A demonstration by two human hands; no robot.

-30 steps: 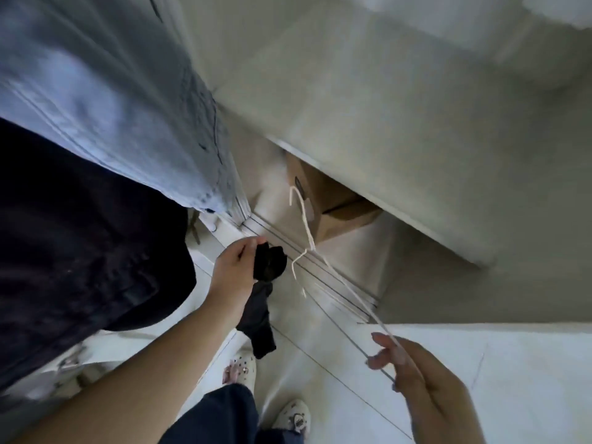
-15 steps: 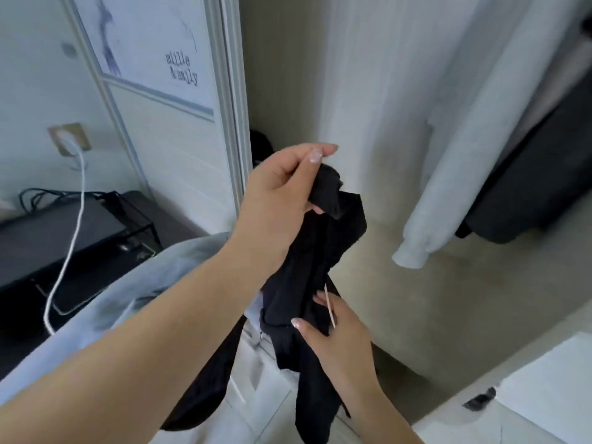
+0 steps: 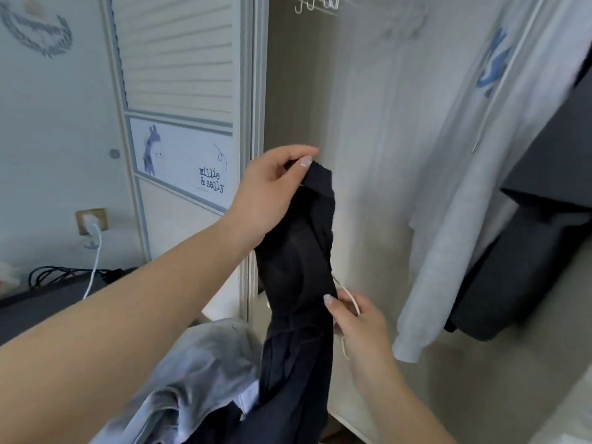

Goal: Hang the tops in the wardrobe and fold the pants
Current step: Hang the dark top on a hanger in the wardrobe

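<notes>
**Hanger low, collar high**

Head view: black top [image 3: 301,261] hangs lengthwise in front of the open wardrobe [image 3: 368,155], its upper edge pinched by the left hand [image 3: 272,193]. The right hand [image 3: 355,322] grips a white hanger [image 3: 350,299] against the cloth's lower right, nearer the hem than the neck.

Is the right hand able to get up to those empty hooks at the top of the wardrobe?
Probably yes. The wardrobe space below the empty hangers looks open, but the right hand is low, holding a white hanger against the black top.

Matt black cloth top [image 3: 301,257], thin
</notes>
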